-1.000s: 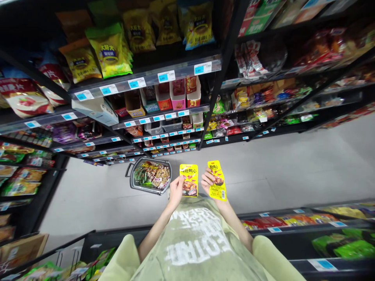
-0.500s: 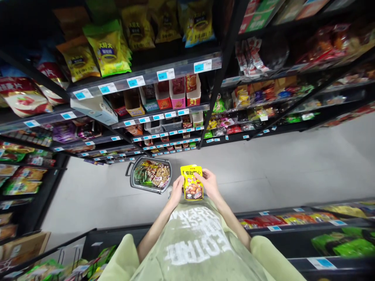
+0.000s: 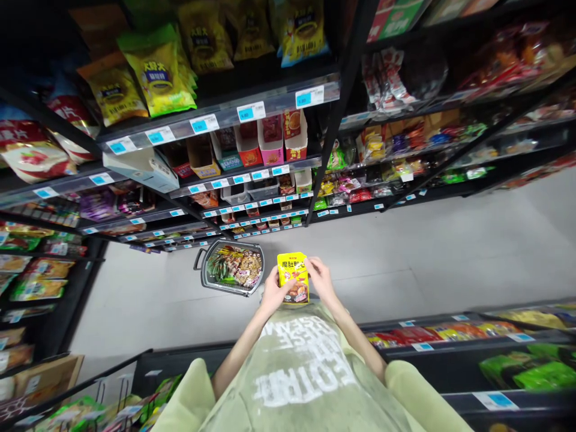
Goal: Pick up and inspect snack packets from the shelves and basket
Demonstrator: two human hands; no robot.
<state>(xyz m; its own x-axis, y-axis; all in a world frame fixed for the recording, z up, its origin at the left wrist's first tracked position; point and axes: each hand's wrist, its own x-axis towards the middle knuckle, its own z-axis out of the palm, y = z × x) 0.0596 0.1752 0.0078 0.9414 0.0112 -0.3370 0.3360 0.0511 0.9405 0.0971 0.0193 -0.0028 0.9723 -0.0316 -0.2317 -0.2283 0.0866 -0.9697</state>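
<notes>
A yellow snack pouch (image 3: 294,277) with dark lettering and a food picture is held upright in front of my chest. My left hand (image 3: 272,291) grips its left side, the thumb lying across the front. At the upper right corner, the fingers of my right hand (image 3: 319,278) pinch the pouch's edge. The fingers behind the pouch are hidden. On the floor to the left stands a dark shopping basket (image 3: 207,285) with several packaged goods in it, apart from both hands.
Tall black shelves (image 3: 288,90) full of snack bags and small boxes run along the far side. A low shelf (image 3: 414,354) with packets lies close at the right, and another rack (image 3: 148,366) at the lower left. Grey floor (image 3: 382,258) stretches between them.
My left thumb has moved from the pouch's left edge onto its front. My right hand has shifted to the pouch's upper right corner. The basket stays in place.
</notes>
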